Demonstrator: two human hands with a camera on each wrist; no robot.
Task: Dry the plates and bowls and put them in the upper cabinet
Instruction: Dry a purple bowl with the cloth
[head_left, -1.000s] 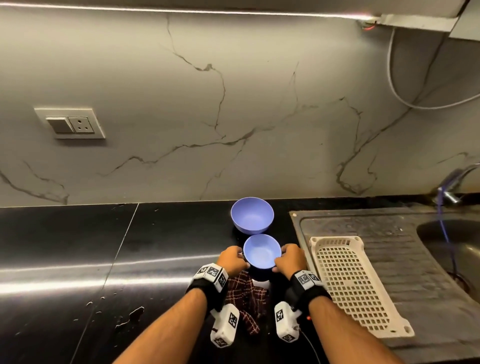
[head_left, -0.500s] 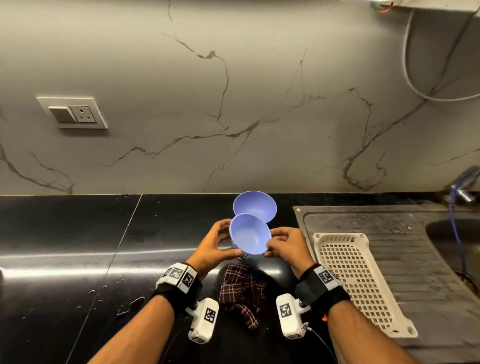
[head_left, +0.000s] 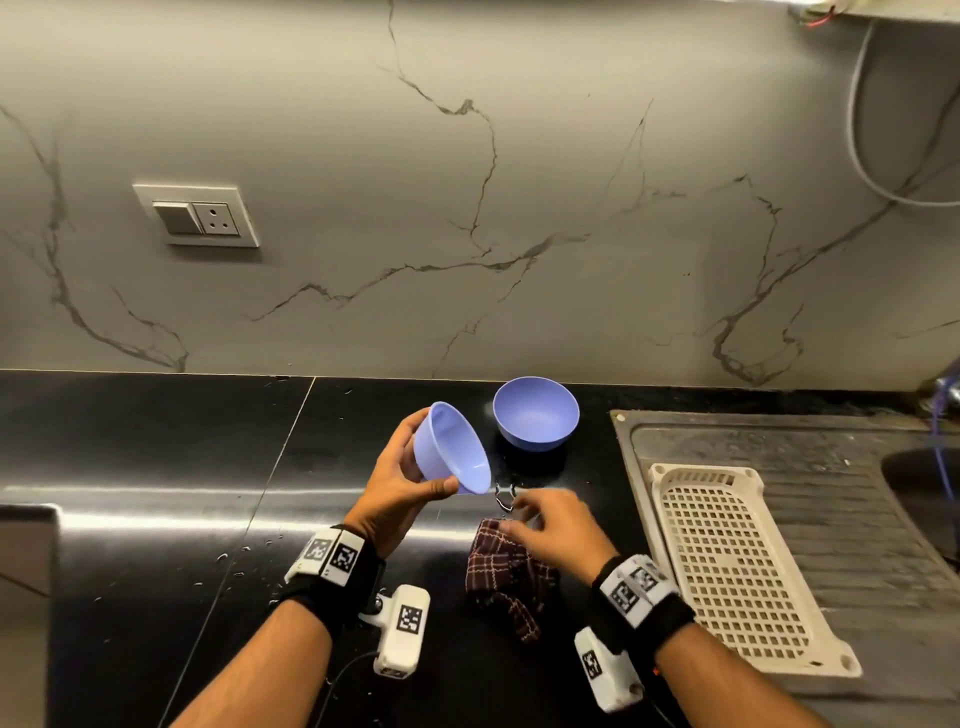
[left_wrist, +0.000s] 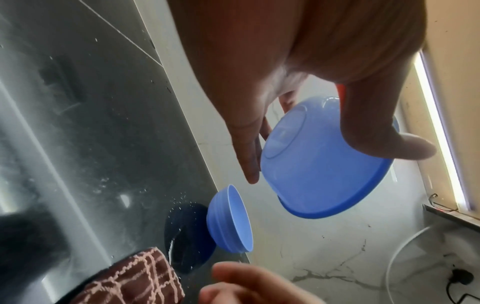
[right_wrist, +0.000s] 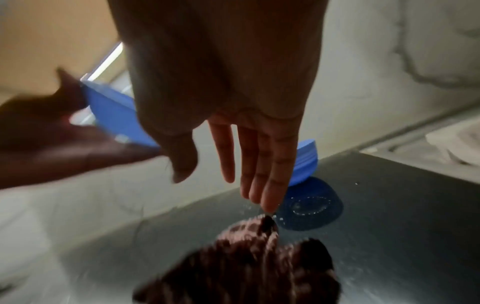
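Bowl (head_left: 451, 449) gripped by left hand (head_left: 397, 480) | right hand (right_wrist: 233, 102) fingers straight, wrist view only

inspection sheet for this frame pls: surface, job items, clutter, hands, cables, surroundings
Surface: black countertop, glossy, water droplets near the front and a wet ring beside the cloth.
Job's things: held bowl, blue, tilted, off the counter; second bowl, blue, upright on the counter by the wall; checked cloth, crumpled on the counter.
Clutter: white perforated tray lying on the steel drainboard; no plates seen.
Hands: left hand grips the held bowl, thumb at its rim; right hand, fingers extended, reaching down to the cloth, contact unclear.
Cables: white cable looping down the wall at upper right.
Surroundings: marble-look wall; switch and socket plate; sink tap partly visible at the right edge.
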